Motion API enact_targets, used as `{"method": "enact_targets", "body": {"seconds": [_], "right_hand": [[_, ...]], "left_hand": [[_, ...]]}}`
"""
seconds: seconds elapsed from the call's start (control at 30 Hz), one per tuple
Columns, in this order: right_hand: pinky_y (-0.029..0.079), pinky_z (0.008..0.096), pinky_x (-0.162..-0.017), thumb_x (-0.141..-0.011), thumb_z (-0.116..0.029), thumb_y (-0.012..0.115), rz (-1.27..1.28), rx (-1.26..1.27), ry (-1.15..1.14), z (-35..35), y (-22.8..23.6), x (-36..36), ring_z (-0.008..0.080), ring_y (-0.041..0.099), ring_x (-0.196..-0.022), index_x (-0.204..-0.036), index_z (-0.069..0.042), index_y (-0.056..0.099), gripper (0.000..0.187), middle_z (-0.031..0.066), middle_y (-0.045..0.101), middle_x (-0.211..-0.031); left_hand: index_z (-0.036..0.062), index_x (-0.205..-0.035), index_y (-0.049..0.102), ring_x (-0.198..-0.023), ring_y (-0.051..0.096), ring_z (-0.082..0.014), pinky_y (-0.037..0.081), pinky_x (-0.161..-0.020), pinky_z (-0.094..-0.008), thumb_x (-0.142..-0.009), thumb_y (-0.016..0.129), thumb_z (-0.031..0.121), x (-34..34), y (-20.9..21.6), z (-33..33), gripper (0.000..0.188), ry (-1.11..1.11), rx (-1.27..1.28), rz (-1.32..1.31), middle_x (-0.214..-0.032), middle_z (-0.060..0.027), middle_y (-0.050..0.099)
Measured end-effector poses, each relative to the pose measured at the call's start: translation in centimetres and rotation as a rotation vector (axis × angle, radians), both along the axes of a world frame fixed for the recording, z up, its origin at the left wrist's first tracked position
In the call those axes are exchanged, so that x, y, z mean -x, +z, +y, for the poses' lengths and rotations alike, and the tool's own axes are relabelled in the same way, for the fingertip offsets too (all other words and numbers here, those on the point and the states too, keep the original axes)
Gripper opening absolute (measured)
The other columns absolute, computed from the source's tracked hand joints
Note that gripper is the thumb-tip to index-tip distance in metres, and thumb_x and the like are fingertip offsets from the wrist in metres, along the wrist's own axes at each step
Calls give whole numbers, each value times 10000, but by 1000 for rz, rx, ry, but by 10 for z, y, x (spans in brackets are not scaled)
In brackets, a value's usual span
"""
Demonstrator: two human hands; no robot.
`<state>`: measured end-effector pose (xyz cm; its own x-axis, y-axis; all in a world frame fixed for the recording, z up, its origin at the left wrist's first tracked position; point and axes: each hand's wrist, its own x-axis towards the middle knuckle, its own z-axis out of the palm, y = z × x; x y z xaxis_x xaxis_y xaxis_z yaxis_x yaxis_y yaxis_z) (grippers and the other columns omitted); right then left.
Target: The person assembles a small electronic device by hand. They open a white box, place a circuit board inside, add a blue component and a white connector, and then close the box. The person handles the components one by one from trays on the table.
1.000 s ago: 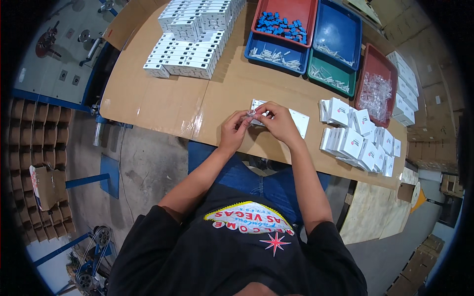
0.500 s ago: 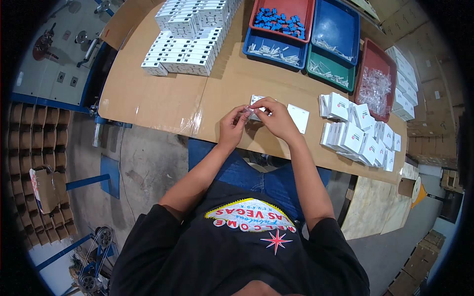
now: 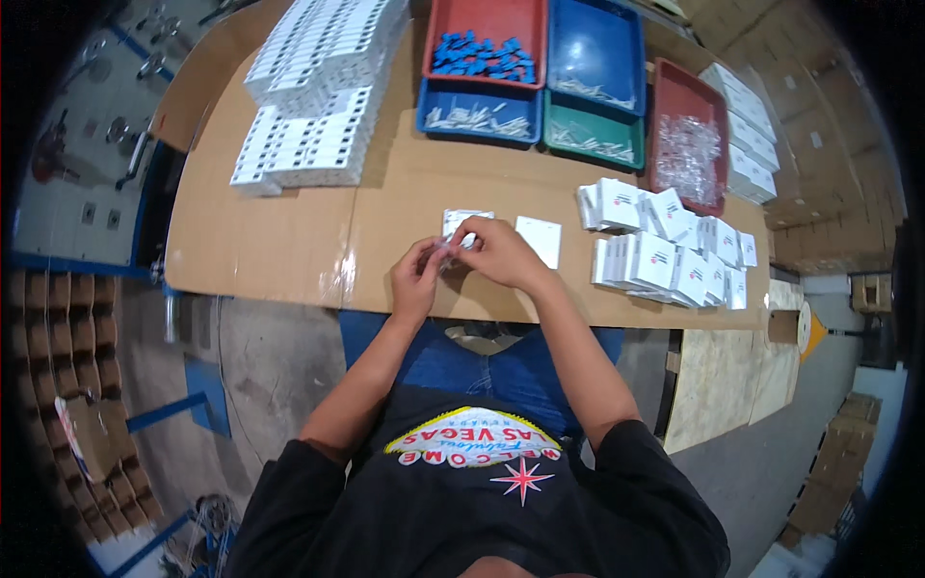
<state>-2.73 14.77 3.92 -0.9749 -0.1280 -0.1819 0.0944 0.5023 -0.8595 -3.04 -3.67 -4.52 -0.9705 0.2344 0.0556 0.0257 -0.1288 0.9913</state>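
In the head view, we see the left hand [image 3: 414,279] and right hand [image 3: 503,254] pinching a small clear piece [image 3: 447,250] between their fingertips; we cannot tell its exact shape. From this piece, we locate one white panel [image 3: 469,220] at one o'clock, partly hidden, another white square [image 3: 540,241] at three o'clock, a red tray [image 3: 686,91] of clear parts at two o'clock, and stacked white units [image 3: 308,135] at ten o'clock.

Workshop or small factory: cardboard-covered bench [image 3: 270,231], parts trays [image 3: 487,19], stacked white units [image 3: 303,144], machinery [image 3: 77,183], concrete floor [image 3: 275,352].
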Motion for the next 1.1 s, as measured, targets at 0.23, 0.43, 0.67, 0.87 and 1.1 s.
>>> {"method": "enact_targets", "body": {"seconds": [0.23,0.43,0.67,0.87,1.1], "right_hand": [[488,306,-618,-917,-171,711,130,14,-116,55,-3,22,127,605,-670,-995,-36,724,156,88,708,-819],[559,437,-824,-890,-175,632,163,-564,-508,189,19,61,358,723,-940,-1044,-93,756,214,181,751,-979],[560,452,-841,-845,-98,628,99,-743,-535,247,-10,101,369,713,-972,-991,-161,783,221,168,751,-997],[563,446,-863,-844,-132,690,-16,-836,-444,246,-27,121,324,716,-998,-994,-185,793,190,119,762,-1019],[560,460,-848,-841,-135,684,-64,-860,-358,254,-28,126,318,717,-994,-934,-173,796,150,102,767,-991]], "left_hand": [[-35,-1175,654,-968,669,-125,529,-875,-258,-1040,622,102,3,-11,0,195,3,49,-18,-1047,-68,715],[-34,-1170,655,-947,671,-123,527,-855,-260,-1048,617,129,2,-9,0,208,10,63,-8,-1016,-63,719],[-38,-1161,665,-902,676,-114,535,-816,-258,-1029,643,112,2,-10,-1,201,14,120,-8,-987,-66,730],[-28,-1146,667,-864,656,-92,519,-751,-240,-1035,637,122,2,-9,0,189,23,141,-17,-965,-51,724],[-21,-1138,668,-852,641,-76,507,-723,-231,-1036,635,124,2,-13,-1,180,31,166,1,-959,-40,719]]}}
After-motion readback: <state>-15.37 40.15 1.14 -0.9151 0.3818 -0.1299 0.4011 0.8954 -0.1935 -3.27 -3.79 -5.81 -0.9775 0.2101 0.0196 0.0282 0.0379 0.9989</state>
